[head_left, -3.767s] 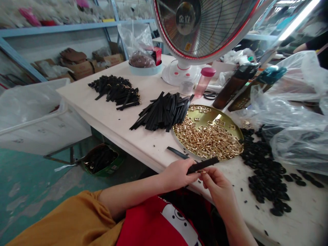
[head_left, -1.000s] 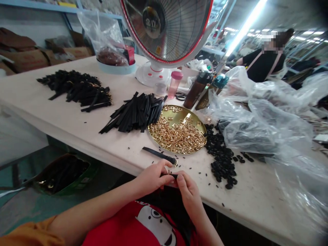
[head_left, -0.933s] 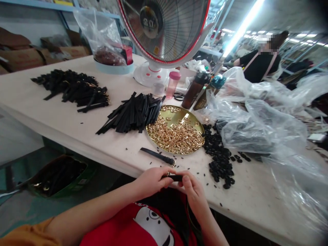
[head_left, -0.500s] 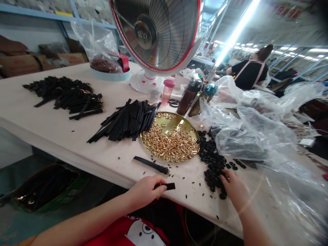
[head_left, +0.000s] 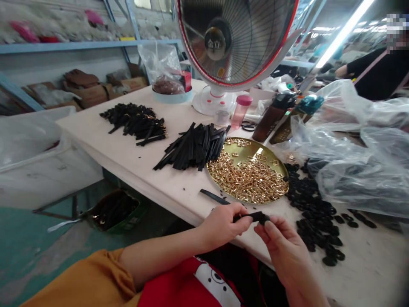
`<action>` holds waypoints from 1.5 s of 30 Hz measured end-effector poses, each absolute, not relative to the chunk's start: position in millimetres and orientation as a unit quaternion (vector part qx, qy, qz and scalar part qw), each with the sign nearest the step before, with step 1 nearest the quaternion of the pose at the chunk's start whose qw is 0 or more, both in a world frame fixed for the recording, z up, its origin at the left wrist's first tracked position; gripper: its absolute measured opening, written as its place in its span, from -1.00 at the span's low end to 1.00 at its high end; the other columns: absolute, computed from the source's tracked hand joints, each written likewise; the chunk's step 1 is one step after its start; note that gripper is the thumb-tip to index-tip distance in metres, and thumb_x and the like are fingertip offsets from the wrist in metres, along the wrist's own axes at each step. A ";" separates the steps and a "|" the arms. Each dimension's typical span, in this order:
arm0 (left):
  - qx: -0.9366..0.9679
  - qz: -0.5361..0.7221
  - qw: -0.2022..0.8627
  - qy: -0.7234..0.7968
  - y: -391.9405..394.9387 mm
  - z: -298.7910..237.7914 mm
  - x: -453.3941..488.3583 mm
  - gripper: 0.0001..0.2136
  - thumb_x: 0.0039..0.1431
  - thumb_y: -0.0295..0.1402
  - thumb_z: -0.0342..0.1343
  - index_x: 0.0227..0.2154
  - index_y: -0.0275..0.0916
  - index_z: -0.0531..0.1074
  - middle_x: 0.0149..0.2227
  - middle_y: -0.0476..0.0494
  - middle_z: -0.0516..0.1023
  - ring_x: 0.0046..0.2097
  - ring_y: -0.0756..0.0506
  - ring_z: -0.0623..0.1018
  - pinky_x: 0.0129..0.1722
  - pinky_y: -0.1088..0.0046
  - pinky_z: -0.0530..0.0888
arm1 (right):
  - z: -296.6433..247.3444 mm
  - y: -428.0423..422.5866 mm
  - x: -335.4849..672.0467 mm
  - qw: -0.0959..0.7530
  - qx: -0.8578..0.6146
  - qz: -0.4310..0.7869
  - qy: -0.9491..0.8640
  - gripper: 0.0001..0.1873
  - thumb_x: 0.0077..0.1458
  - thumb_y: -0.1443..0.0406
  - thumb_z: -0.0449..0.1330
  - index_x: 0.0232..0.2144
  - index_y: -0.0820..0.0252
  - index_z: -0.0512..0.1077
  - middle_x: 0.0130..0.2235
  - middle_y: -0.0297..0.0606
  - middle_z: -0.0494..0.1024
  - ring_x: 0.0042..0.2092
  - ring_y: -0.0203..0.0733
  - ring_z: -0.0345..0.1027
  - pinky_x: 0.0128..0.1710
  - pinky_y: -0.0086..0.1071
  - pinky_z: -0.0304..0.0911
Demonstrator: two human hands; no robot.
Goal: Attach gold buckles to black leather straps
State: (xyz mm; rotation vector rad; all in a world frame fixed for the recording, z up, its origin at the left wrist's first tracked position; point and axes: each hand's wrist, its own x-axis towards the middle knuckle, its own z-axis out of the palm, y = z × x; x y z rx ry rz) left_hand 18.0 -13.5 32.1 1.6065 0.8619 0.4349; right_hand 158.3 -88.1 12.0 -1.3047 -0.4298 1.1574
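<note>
My left hand [head_left: 225, 226] is closed around a black strap [head_left: 252, 216], whose end sticks out past the thumb to the right. Between the thumb and fingers of my right hand [head_left: 284, 245] is a small black piece [head_left: 263, 219], held against that end. Behind the left hand lies another black strap [head_left: 213, 196], partly hidden by it. Gold buckles [head_left: 252, 183] fill most of a round golden tray [head_left: 247, 149] beyond my hands. A heap of small black rounded pieces [head_left: 315, 213] lies to the right of the tray.
Black strips [head_left: 191, 149] lie fanned left of the tray, with a pile of buckled straps [head_left: 134, 121] farther left. Behind stand a fan heater [head_left: 214, 102], a pink-lidded bottle [head_left: 241, 111] and a dark bottle [head_left: 273, 119]. Clear plastic bags [head_left: 361, 183] cover the right side.
My right hand has left the heap of black pieces with one in its fingers and come to the strap end in my left hand. The view has turned right-to-left, showing more floor and shelf.
</note>
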 end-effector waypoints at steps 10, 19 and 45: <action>0.757 0.133 0.546 0.332 -11.0 26.9 1.5 -0.78 0.09 -0.27 -0.08 -0.37 -0.27 0.40 -0.53 0.05 0.36 -0.48 0.07 0.30 -0.50 0.60 0.18 | -6.6 -91.5 154.7 0.580 -0.650 0.415 -0.261 -0.75 -0.16 0.16 0.28 -0.39 0.13 0.42 -0.41 -0.37 0.49 -0.41 -0.27 0.37 -0.35 -0.38 0.28; 0.771 0.087 0.534 0.336 -6.6 24.3 -0.4 -0.77 0.07 -0.29 -0.08 -0.35 -0.28 0.43 -0.53 0.04 0.39 -0.48 0.06 0.32 -0.50 0.60 0.18 | -19.7 -91.9 160.3 0.519 -0.672 0.427 -0.310 -0.71 -0.12 0.11 0.24 -0.33 0.13 0.44 -0.40 -0.37 0.50 -0.38 -0.26 0.36 -0.28 -0.37 0.24; 0.839 0.103 0.412 0.338 -14.6 12.1 9.7 -0.79 0.12 -0.32 -0.11 -0.33 -0.21 0.42 -0.36 -0.01 0.50 -0.33 -0.01 0.45 -0.38 0.58 0.26 | -25.9 -88.4 151.9 0.610 -0.490 0.611 -0.120 -0.84 -0.15 0.24 0.30 -0.45 0.15 0.45 -0.44 -0.39 0.48 -0.43 -0.40 0.30 -0.36 -0.52 0.26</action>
